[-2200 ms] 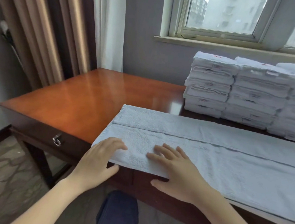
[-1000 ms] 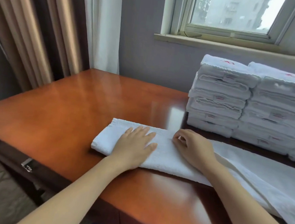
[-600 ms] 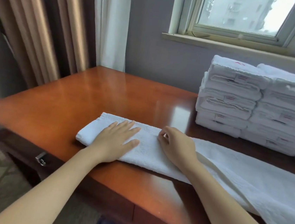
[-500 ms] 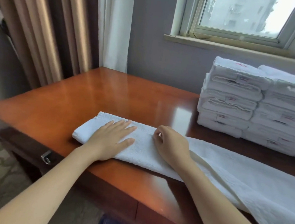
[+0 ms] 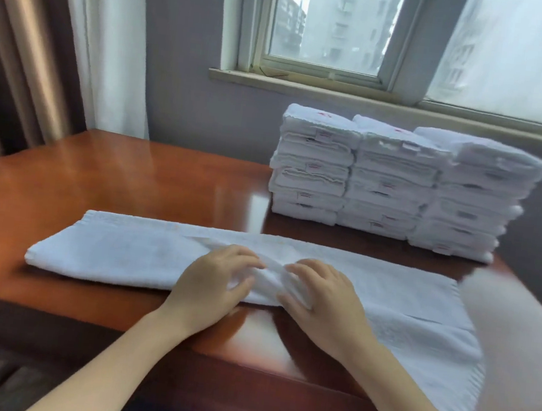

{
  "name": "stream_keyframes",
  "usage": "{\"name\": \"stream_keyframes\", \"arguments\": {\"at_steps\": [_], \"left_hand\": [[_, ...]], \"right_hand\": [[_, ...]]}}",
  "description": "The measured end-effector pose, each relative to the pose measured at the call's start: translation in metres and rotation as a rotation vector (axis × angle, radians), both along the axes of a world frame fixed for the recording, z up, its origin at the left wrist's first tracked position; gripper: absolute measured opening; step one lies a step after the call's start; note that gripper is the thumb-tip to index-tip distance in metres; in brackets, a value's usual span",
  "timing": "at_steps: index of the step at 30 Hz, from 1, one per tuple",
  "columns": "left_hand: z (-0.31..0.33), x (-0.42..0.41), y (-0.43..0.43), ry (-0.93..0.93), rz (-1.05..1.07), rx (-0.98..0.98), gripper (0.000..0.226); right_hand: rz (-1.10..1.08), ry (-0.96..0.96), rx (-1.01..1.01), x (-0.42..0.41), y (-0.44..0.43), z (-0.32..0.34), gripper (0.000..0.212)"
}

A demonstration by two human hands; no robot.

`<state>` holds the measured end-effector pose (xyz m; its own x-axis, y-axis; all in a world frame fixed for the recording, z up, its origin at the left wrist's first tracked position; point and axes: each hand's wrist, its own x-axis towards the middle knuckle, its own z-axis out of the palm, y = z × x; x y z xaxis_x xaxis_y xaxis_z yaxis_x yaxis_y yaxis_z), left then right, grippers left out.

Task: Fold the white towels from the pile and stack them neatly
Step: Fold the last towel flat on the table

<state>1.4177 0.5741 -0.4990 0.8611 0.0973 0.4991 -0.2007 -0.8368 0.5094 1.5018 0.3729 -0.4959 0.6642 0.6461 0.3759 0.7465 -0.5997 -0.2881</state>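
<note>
Glossy wooden desk [image 5: 113, 180] by a window [image 5: 330, 26], 3 towel stacks [image 5: 386, 184] at back

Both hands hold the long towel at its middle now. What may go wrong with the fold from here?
1. The towel is bunched where the left hand and right hand pinch it, so a crooked crease may stay.
2. Its right end hangs over the table edge; its weight might drag the layers apart.
3. The folded stacks stand close behind; a swung end could nudge them.

Single head-worn view looks forward and down, close over the table [image 5: 131, 172], toward the window [image 5: 330, 26].
</note>
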Motion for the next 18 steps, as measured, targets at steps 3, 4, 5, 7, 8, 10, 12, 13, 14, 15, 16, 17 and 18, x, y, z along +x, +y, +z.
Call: {"name": "stream_keyframes", "arguments": {"at_steps": [3, 4, 5, 7, 8, 10, 12, 13, 14, 15, 16, 17, 18], "left_hand": [[0.003, 0.011, -0.039, -0.033, -0.12, 0.053, 0.032], [0.003, 0.014, -0.049, -0.035, -0.169, 0.075, 0.032], [0.003, 0.017, -0.059, -0.035, -0.214, 0.097, 0.033], [0.001, 0.021, -0.076, -0.038, -0.274, 0.13, 0.032], [0.001, 0.024, -0.084, -0.039, -0.29, 0.141, 0.031], [0.0, 0.031, -0.098, -0.034, -0.312, 0.182, 0.028], [0.0, 0.038, -0.108, -0.011, -0.33, 0.241, 0.026], [-0.001, 0.04, -0.112, 0.003, -0.334, 0.26, 0.025], [-0.001, 0.043, -0.115, 0.015, -0.334, 0.273, 0.024], [-0.001, 0.045, -0.118, 0.02, -0.328, 0.283, 0.021], [-0.001, 0.048, -0.12, 0.016, -0.314, 0.287, 0.016], [-0.001, 0.05, -0.123, 0.007, -0.295, 0.285, 0.011], [-0.001, 0.053, -0.125, 0.001, -0.271, 0.279, 0.011]], "right_hand": [[-0.029, -0.01, 0.025, -0.009, -0.04, -0.003, 0.037], [-0.046, -0.013, 0.031, -0.011, -0.053, -0.004, 0.036], [-0.068, -0.016, 0.044, -0.014, -0.065, -0.006, 0.035], [-0.123, -0.041, 0.087, -0.019, -0.086, -0.007, 0.031], [-0.153, -0.068, 0.106, -0.021, -0.095, -0.007, 0.029], [-0.207, -0.104, 0.127, -0.024, -0.11, -0.007, 0.025], [-0.226, -0.087, 0.138, -0.027, -0.122, -0.007, 0.019], [-0.219, -0.065, 0.144, -0.03, -0.128, -0.008, 0.014], [-0.205, -0.041, 0.149, -0.032, -0.133, -0.008, 0.01], [-0.192, -0.017, 0.152, -0.034, -0.138, -0.008, 0.009], [-0.184, 0.012, 0.154, -0.036, -0.143, -0.009, 0.012], [-0.184, 0.045, 0.155, -0.038, -0.148, -0.009, 0.018], [-0.193, 0.075, 0.155, -0.039, -0.152, -0.009, 0.024]]}}
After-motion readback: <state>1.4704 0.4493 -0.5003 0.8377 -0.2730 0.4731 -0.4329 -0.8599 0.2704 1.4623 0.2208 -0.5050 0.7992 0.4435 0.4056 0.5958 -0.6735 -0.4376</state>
